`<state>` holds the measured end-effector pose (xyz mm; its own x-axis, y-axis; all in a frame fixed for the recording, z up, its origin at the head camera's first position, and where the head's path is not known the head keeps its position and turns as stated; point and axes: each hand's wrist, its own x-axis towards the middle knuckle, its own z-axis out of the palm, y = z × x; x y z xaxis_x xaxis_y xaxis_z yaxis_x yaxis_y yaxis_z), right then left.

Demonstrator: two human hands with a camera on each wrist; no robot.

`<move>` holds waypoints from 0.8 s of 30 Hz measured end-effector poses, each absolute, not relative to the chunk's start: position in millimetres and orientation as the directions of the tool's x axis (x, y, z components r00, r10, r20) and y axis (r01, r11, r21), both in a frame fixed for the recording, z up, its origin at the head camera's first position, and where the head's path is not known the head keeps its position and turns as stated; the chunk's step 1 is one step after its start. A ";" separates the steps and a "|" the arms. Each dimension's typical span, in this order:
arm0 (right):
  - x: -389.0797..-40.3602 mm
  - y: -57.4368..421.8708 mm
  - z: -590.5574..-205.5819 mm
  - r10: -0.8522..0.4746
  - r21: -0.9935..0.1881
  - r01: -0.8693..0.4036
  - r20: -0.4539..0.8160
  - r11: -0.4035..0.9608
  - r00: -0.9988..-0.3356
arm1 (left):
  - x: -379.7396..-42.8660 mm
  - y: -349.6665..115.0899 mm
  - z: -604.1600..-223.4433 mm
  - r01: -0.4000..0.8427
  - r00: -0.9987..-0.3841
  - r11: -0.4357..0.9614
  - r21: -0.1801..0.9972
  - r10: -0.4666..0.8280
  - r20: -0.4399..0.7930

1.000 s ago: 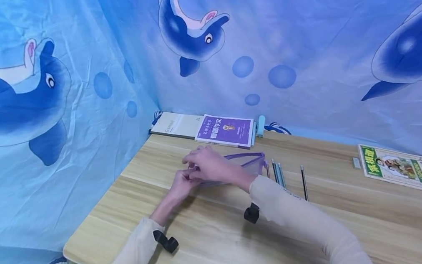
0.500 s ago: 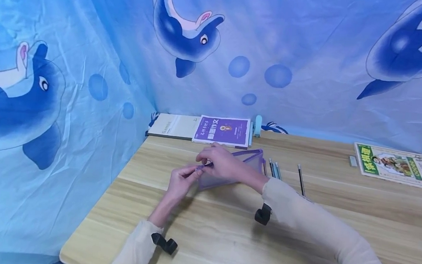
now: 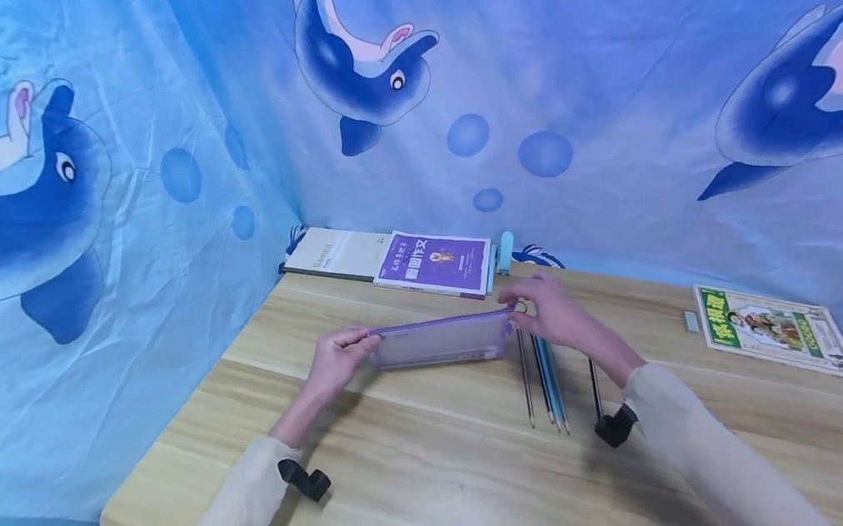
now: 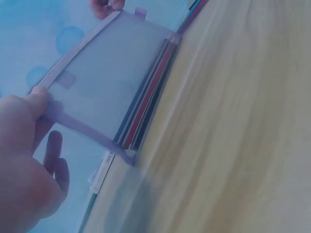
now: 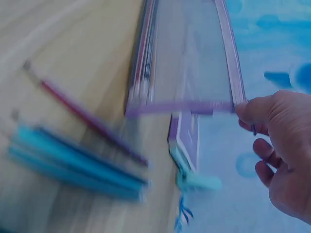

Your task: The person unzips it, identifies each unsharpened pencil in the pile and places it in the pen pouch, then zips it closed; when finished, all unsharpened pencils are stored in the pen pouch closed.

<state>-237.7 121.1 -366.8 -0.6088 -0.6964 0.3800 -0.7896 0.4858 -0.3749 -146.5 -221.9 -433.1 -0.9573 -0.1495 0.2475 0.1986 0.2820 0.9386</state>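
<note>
A see-through pencil pouch (image 3: pixel 445 342) with purple edging stands on its long lower side, its zipper edge up. My left hand (image 3: pixel 332 364) pinches its upper left corner between thumb and fingers. At the upper right corner my right hand (image 3: pixel 554 312) pinches the end of the zipper edge, where a small pull hangs by the fingers in the right wrist view. Several pencils (image 4: pixel 148 94) lie inside along the pouch's bottom. Just right of the pouch a dark red pencil (image 3: pixel 526 381) and several blue and dark pencils (image 3: pixel 552 385) lie on the table.
A black pencil (image 3: pixel 595 387) lies farther right, partly behind the right wrist. A purple book (image 3: pixel 434 262) and a pale notebook (image 3: pixel 335 252) are at the back, beside a light blue upright object (image 3: pixel 505 252). An illustrated booklet (image 3: pixel 777 332) and a small grey block (image 3: pixel 691 322) lie at the right.
My right hand has moved right along the pouch's top edge, from beside the left hand to the far corner. The top, gaping before, now looks closed. The left hand keeps its hold.
</note>
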 end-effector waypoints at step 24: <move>-152.8 110.9 -428.9 -0.799 -0.062 -0.851 0.317 0.521 -0.512 | -118.1 -242.9 -425.7 0.456 -0.888 0.816 0.356 0.391 0.241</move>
